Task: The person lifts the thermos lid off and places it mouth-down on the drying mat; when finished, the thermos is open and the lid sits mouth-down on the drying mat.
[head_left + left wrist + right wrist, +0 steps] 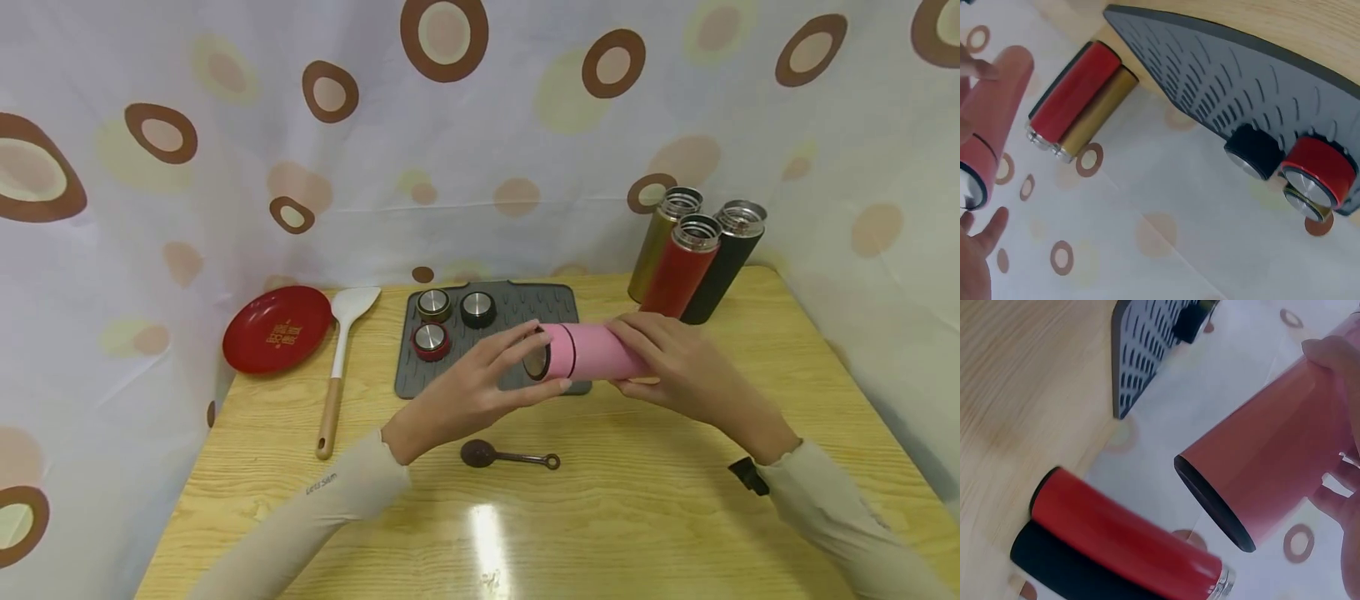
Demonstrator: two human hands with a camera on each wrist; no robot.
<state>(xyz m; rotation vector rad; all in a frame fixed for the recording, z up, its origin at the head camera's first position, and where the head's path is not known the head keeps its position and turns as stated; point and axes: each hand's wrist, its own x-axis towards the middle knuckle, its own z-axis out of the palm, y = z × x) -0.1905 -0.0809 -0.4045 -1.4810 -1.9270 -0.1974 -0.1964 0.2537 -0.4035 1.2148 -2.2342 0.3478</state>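
A pink thermos bottle [609,353] is held on its side above the table, its lid end pointing left. My right hand [678,367] grips the bottle's body near its base; the right wrist view shows the dark base of the bottle [1260,456] facing the camera. Around the pink lid [557,353], with its silver top, my left hand [480,379] reaches with fairly straight fingers above and the thumb below. In the left wrist view, the left hand [975,262] shows a small gap between thumb and lid.
Three lids, gold [433,306], black [477,309] and red [431,342], sit on a grey mat [540,304]. Lidless gold [654,254], red [682,271] and black [723,271] bottles stand back right. A red plate [277,330], a spatula [337,358] and a dark spoon [510,455] lie about.
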